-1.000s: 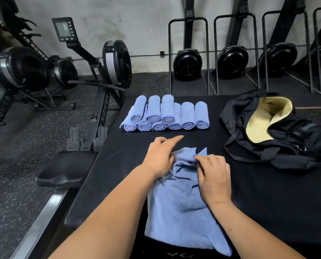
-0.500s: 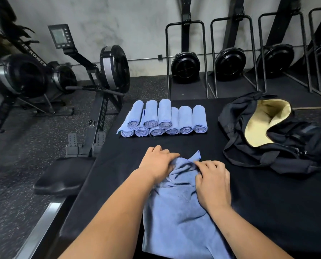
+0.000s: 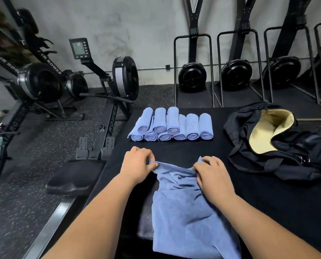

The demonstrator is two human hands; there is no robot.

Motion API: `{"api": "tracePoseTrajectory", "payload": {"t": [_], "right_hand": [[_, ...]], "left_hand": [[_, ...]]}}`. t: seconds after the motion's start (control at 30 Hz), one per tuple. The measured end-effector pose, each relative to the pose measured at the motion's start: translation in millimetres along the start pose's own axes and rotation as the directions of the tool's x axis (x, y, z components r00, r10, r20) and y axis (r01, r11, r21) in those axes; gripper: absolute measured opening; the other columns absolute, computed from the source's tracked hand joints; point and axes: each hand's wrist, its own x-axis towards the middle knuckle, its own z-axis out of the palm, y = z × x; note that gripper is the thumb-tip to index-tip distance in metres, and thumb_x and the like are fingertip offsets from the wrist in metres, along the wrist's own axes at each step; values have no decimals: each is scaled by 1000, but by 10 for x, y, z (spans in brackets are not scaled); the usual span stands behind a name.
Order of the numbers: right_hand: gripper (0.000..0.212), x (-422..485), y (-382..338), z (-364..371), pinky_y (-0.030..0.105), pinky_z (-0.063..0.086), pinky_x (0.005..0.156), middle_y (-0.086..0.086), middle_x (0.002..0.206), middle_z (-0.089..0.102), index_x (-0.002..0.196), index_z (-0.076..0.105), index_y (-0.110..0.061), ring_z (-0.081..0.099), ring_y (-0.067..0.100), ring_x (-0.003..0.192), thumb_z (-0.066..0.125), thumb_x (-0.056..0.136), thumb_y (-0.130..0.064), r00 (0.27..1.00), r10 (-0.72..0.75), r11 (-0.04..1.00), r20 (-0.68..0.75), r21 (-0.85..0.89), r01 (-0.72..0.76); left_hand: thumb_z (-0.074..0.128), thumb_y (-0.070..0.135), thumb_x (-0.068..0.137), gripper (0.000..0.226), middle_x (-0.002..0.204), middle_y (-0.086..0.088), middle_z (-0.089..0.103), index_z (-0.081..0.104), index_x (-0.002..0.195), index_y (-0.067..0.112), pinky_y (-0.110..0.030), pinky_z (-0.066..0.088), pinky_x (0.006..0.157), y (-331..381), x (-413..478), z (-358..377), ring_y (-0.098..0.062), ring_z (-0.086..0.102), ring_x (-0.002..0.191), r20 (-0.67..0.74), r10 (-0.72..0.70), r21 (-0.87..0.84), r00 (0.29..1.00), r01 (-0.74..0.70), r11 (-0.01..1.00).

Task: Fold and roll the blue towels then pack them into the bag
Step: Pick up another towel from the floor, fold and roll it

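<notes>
A loose blue towel [image 3: 184, 215] lies crumpled on the black table [image 3: 268, 199] right in front of me. My left hand [image 3: 137, 165] pinches its far left corner, and my right hand [image 3: 212, 174] pinches the far edge near the right corner, so that edge is stretched between them. Several rolled blue towels [image 3: 171, 126] are stacked in two layers at the far side of the table. The black bag [image 3: 279, 146] lies open at the right, showing its yellow lining.
Rowing machines [image 3: 107, 94] stand on the speckled floor to the left, one with its seat [image 3: 75, 176] against the table's left edge. More rowers are stored upright in racks [image 3: 193, 75] along the back wall.
My hands have moved apart along the towel's far edge, the left one sliding left, and the bunched edge is now pulled out between them.
</notes>
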Motion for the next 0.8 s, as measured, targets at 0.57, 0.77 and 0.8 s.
{"api": "tracePoseTrajectory", "payload": {"t": [0.57,0.77,0.8], "right_hand": [[36,-5,-23,46,41,54,88,-3,128,66,125,68,-27,63,26,117,59,95,-43,977,-22,1000,211,-12,25],[49,-228,43,245,44,39,118,8,161,46,147,56,-22,41,28,150,37,108,-44,930,250,967,270,-123,-224],[51,-197,29,224,44,34,121,8,166,39,152,49,-23,34,28,154,35,109,-46,916,242,969,320,-127,-211]], "left_hand": [[65,28,91,24,108,4,62,65,115,29,-41,45,80,243,-201,398,-27,61,96,-226,91,53,970,-81,995],[53,42,101,32,119,13,68,61,128,28,-35,43,100,261,-543,664,-16,61,105,-80,145,-71,986,-151,986],[52,42,101,34,121,14,67,60,131,28,-34,41,103,261,-563,662,-16,60,106,-64,153,-51,986,-156,986]]}}
